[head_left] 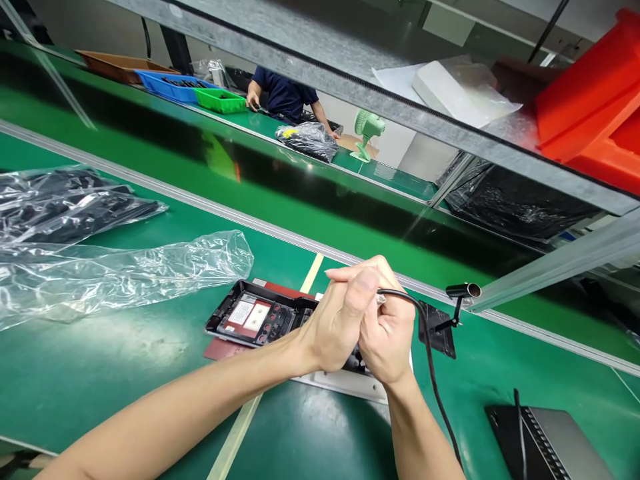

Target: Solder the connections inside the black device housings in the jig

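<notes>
Together above the workpiece, my left hand (340,320) and my right hand (390,333) are clasped, fingers wrapped round a corded tool whose body they hide. Its black cord (425,327) comes out at the top of my grip and hangs down to the right of my right forearm. Beneath my hands lies a black plastic housing (285,323) with a recessed frame and pale labels showing at its left end. A white panel (345,385) shows under the near side, partly covered by my hands. A dark red pad (223,350) sticks out beneath the housing.
Clear plastic bags (200,267) with black parts lie left. A small black stand with a tube (463,291) is right of my hands, a dark flat device (545,440) nearer. A metal shelf (350,80) with a red bin (595,100) hangs overhead. Across the bench works another person (285,93).
</notes>
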A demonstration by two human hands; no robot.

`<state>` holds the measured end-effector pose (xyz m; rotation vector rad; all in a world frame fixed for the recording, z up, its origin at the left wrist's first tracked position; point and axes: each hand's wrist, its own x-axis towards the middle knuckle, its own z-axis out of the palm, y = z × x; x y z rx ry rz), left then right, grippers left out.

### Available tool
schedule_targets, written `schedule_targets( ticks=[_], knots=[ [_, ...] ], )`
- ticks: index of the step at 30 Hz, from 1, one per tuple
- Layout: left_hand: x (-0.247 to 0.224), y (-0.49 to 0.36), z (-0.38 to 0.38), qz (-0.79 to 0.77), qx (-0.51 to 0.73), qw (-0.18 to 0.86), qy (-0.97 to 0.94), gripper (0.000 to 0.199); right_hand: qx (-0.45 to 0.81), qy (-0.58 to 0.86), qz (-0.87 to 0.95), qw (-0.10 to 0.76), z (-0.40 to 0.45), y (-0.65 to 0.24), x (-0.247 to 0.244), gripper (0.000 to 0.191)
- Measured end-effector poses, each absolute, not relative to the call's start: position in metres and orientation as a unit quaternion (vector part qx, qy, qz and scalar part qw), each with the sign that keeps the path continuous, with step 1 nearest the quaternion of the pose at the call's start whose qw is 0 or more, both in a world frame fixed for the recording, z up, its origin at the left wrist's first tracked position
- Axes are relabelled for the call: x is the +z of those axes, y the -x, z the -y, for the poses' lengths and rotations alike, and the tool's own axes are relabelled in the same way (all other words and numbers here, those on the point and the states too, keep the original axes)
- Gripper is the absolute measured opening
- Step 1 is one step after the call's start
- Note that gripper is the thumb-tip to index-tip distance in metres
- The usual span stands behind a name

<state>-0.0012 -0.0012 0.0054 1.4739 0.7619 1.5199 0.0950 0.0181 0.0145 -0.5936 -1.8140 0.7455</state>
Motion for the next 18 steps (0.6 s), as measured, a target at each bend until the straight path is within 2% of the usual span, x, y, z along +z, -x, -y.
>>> schedule_targets(
  ticks=[12, 18],
  knots=[
    [0.0050, 0.0040, 0.0014, -0.277, 0.610, 0.368, -0.645, 0.068, 0.308, 0.278, 0.743, 0.526, -0.0164, -0.0932, 0.0098, 0.016],
    [0.0063, 0.0038, -0.0001, -0.288, 0.611, 0.408, -0.614, 0.064, 0.323, 0.307, 0.728, 0.522, -0.0142, -0.0916, 0.0123, 0.020]
  ],
)
